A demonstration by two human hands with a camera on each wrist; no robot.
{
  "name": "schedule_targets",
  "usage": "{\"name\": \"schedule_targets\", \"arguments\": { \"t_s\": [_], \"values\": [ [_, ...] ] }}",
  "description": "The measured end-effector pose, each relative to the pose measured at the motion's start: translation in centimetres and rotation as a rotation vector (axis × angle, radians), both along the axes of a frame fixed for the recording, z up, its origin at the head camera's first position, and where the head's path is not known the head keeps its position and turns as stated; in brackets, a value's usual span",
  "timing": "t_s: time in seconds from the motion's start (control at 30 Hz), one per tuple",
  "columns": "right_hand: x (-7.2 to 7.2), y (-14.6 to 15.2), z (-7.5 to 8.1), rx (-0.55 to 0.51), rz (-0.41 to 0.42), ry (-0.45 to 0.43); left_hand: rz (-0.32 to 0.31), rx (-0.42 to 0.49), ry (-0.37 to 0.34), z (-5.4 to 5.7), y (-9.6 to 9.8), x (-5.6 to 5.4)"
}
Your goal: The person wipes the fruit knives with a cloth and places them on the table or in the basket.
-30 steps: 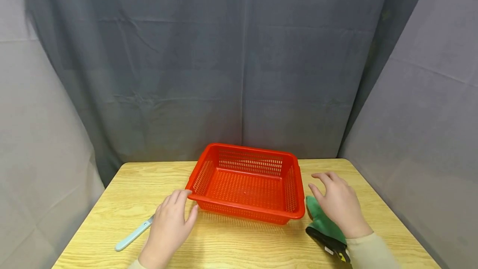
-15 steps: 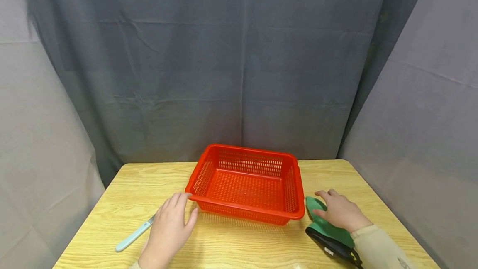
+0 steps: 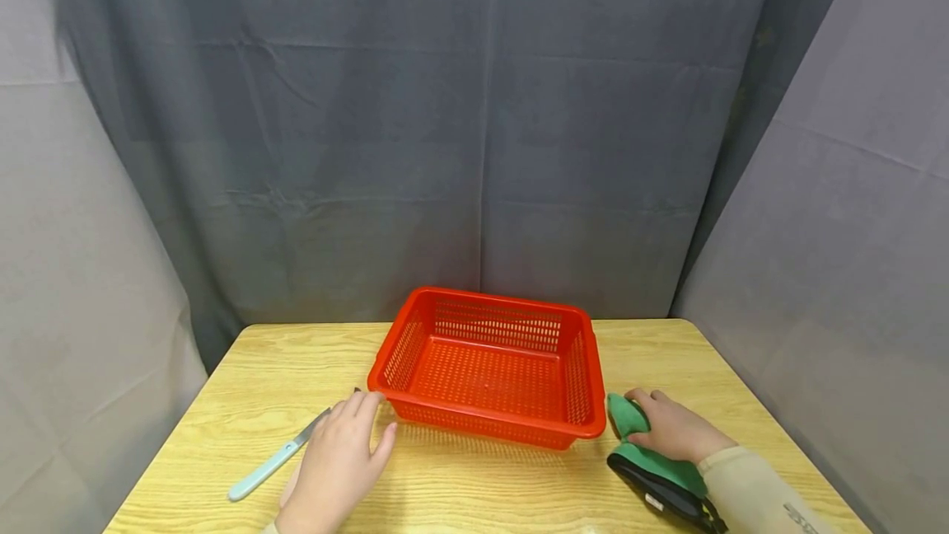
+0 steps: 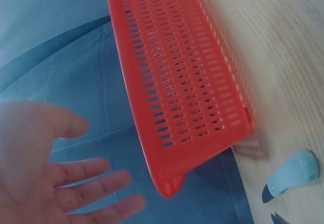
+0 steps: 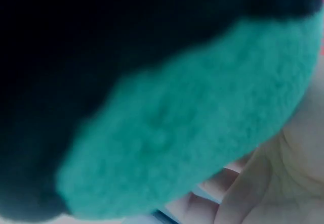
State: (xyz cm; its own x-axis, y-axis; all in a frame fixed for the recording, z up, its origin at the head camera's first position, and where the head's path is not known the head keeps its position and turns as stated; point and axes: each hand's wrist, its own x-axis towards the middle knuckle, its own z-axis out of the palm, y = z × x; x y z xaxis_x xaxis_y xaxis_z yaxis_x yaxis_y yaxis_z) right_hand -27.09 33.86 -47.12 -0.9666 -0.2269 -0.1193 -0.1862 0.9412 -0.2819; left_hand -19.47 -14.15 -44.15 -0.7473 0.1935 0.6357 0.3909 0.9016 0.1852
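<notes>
A red plastic mesh basket stands mid-table, with nothing inside. Beside its near left corner is my left hand, fingers extended and holding nothing; the left wrist view shows the fingers apart from the basket wall. Partly behind that hand lies a knife with a light blue handle. To the right of the basket, my right hand grips a fuzzy green cloth piece with a black band and a small white label. The green cloth fills much of the right wrist view, hiding part of the fingers.
The light wood table has rounded far corners. Grey cloth hangs behind it. Paler cloth walls close in on the left and right sides.
My right hand has come down onto the green cloth, its fingers and thumb closing round it. The left hand has shifted slightly toward me, and more of the knife blade shows.
</notes>
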Motion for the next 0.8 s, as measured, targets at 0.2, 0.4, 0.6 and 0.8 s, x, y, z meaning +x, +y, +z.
{"name": "schedule_targets", "arguments": {
  "t_s": [0.2,0.4,0.6,0.8],
  "values": [
    [0.2,-0.5,-0.3,0.0,0.031,0.041,0.013,-0.024,-0.04,-0.1,-0.1,0.1],
    [0.5,-1.0,-0.3,0.029,0.041,0.091,0.022,-0.025,-0.084,-0.2,-0.3,0.1],
    [0.5,-1.2,-0.6,0.04,0.057,0.137,0.04,-0.024,-0.139,-0.5,-0.5,0.0],
    [0.4,-1.1,-1.0,0.043,0.06,0.157,0.06,-0.026,-0.217,-0.8,-0.8,-0.2]
  ]
}}
